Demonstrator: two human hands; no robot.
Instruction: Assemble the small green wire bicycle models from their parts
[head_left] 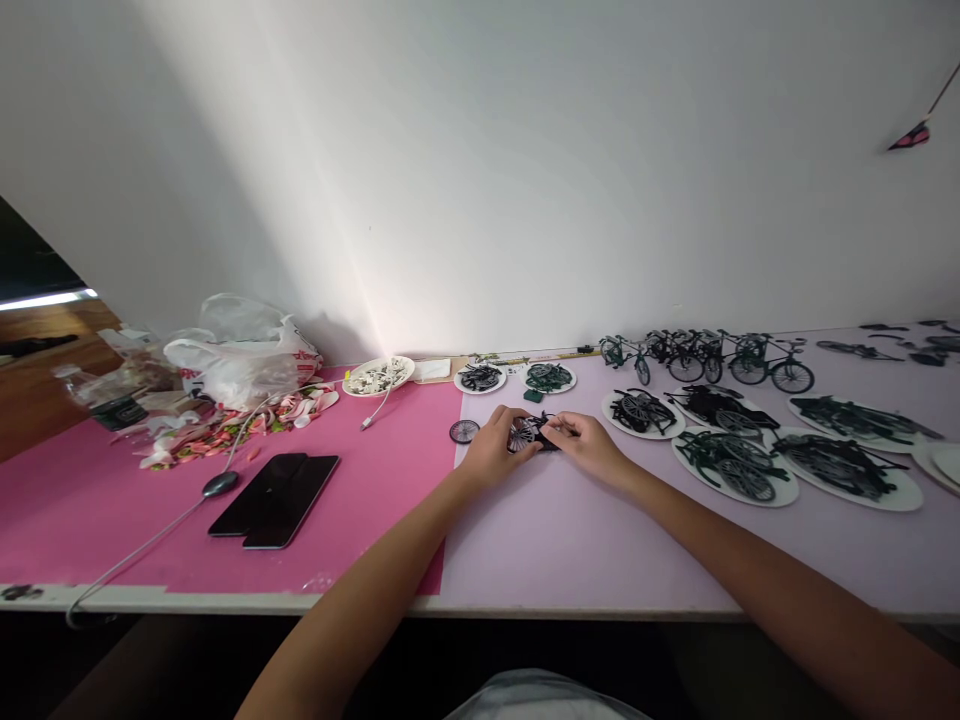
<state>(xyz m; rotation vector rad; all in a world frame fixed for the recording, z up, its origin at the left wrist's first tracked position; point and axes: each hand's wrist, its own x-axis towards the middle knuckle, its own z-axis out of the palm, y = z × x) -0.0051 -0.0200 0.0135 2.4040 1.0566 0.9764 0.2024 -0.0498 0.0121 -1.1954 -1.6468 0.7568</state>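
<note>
Between my two hands, low over the pale lilac part of the table, is a small black model bicycle [523, 434] with a spoked wheel showing. My left hand [496, 447] is closed on its left side, thumb and fingers around the wheel. At the other end my right hand [587, 446] pinches the dark frame; its fingertips partly hide what they grip. A loose spoked wheel [464, 431] lies just left of my left hand. Behind the hands stand two small plates of dark parts, the left plate [481, 390] and the right plate [551, 389].
Finished-looking model bicycles [757, 362] stand at the back right. Several plates of bicycle parts, one plate [780, 497] among them, lie before them. Two phones [274, 500], a cable [142, 543], artificial petals [247, 430], a plastic bag [244, 360] and a plate [358, 386] are left.
</note>
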